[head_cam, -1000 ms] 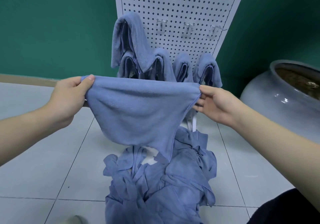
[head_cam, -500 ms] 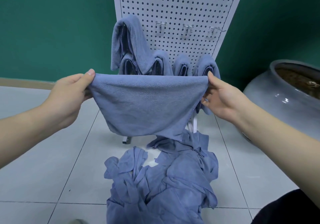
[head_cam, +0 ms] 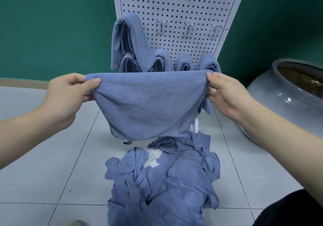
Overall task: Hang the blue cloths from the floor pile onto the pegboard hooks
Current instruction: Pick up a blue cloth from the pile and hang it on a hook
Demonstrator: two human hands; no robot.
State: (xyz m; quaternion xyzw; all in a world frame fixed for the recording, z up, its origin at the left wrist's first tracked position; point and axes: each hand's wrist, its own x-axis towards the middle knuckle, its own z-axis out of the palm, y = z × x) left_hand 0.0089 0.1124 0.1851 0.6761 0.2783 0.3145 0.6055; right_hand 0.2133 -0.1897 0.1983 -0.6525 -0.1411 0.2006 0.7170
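A blue cloth (head_cam: 148, 101) hangs stretched between my two hands in front of the white pegboard (head_cam: 176, 7). My left hand (head_cam: 70, 92) pinches its left top corner, and my right hand (head_cam: 225, 96) pinches the right top corner. Below it, a pile of blue cloths (head_cam: 162, 183) lies crumpled on the tiled floor. Several blue cloths (head_cam: 129, 40) hang on the pegboard's lower left and bottom row hooks. Three bare metal hooks (head_cam: 189, 27) stick out of the board's middle row.
A large grey glazed pot (head_cam: 290, 99) stands on the floor at the right. A green wall (head_cam: 52, 24) runs behind the board. A dark trouser leg (head_cam: 293, 211) shows at the bottom right corner.
Both hands have lifted the cloth a little and pulled its top edge taut and wider. The cloth's lower tip has come up off the pile.
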